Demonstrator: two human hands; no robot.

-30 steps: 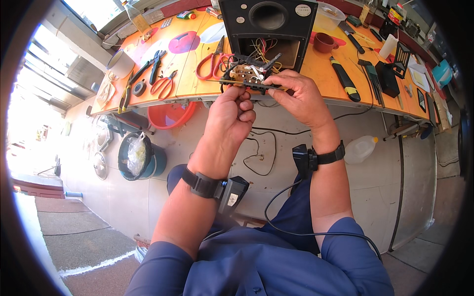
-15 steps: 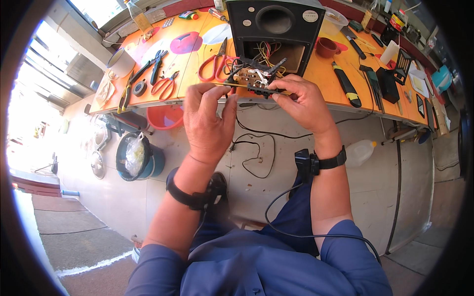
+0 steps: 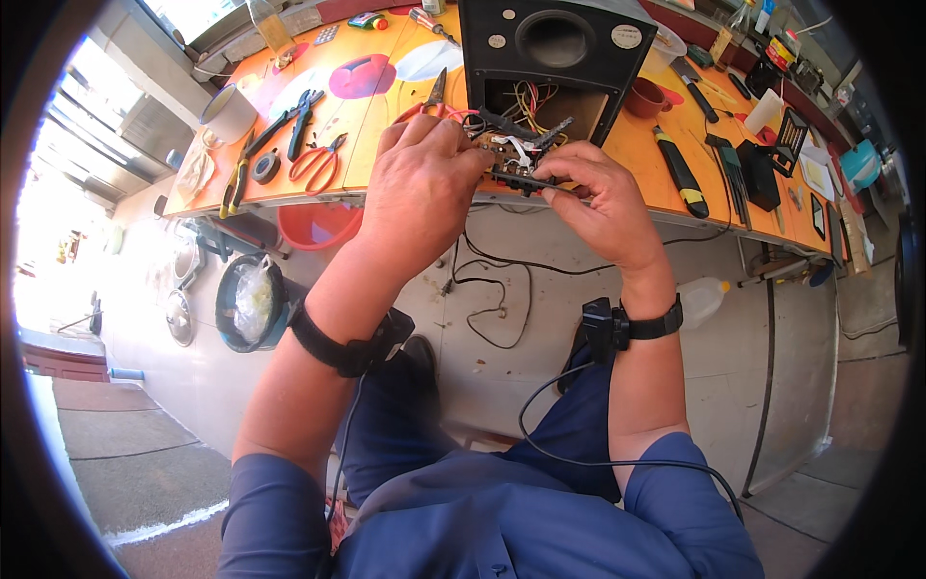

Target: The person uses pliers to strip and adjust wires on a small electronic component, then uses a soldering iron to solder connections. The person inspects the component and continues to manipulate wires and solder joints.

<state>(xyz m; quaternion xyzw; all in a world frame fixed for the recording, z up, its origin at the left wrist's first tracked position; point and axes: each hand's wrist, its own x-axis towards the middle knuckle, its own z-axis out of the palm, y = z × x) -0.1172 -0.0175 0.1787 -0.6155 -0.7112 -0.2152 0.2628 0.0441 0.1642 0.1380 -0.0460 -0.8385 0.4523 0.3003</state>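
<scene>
A small brown circuit board [image 3: 505,151] with a dark front strip and white connectors is held at the table's front edge. My right hand [image 3: 606,201] pinches its right end between thumb and fingers. At the left end of the board is my left hand [image 3: 421,183], back upward, fingers bent closed; whatever they grip is hidden beneath them. Behind the board stands a black speaker box [image 3: 475,60], its lower opening full of coloured wires [image 3: 526,96]. Red-handled scissors [image 3: 437,95] lie just beyond my left hand, partly covered by it.
Left on the orange table are pliers [image 3: 238,181], black tape [image 3: 265,167] and orange-handled cutters [image 3: 316,164]. To the right are a yellow-black utility knife [image 3: 681,174] and a brown cup [image 3: 644,98]. Below sit a red basin [image 3: 318,227], a lined bucket [image 3: 253,304] and a loose black cable [image 3: 526,307].
My left hand has moved right and up over the board's left end, covering part of the scissors. My right hand keeps its hold on the board, shifted slightly right.
</scene>
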